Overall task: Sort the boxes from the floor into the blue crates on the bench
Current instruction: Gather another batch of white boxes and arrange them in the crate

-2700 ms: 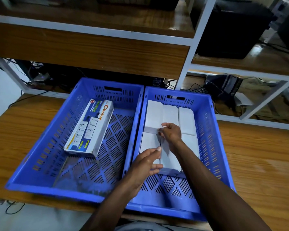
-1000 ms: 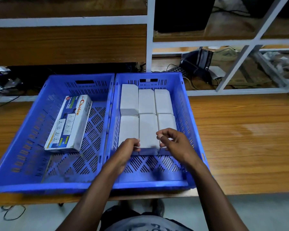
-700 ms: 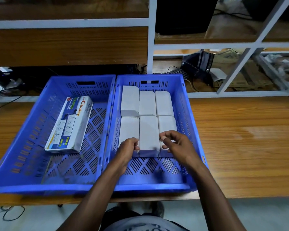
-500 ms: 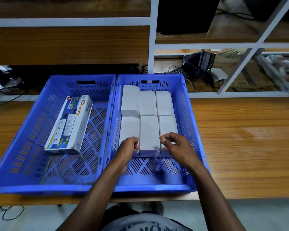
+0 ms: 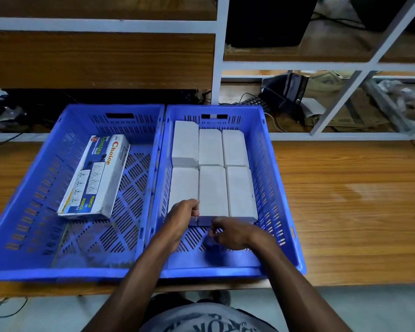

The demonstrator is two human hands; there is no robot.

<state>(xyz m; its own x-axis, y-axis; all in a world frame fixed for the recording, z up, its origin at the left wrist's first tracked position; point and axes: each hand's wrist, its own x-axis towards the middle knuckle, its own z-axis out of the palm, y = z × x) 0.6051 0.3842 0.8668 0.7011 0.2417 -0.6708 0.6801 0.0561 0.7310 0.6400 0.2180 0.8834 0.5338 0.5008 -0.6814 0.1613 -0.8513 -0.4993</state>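
Two blue crates stand side by side on the wooden bench. The left crate (image 5: 34, 195) holds one printed "Choice" box (image 5: 95, 178) lying flat. In the right crate (image 5: 273, 188), several white boxes (image 5: 212, 188) lie in two tight rows of three. My left hand (image 5: 181, 215) grips the near end of the front-left white box (image 5: 183, 185), fingers curled over its edge. My right hand (image 5: 230, 232) hovers just in front of the near end of the front row, fingers loosely curled and holding nothing.
A white metal shelf frame (image 5: 217, 56) rises right behind the crates, with wooden shelves and dark equipment on them. Cables and bags (image 5: 285, 92) lie behind the right crate. Bare bench top (image 5: 350, 200) extends to the right. Grey floor shows below the bench edge.
My right hand has let go of the front-right white box and drawn back toward me and to the left. My left hand stays at the front-left box.
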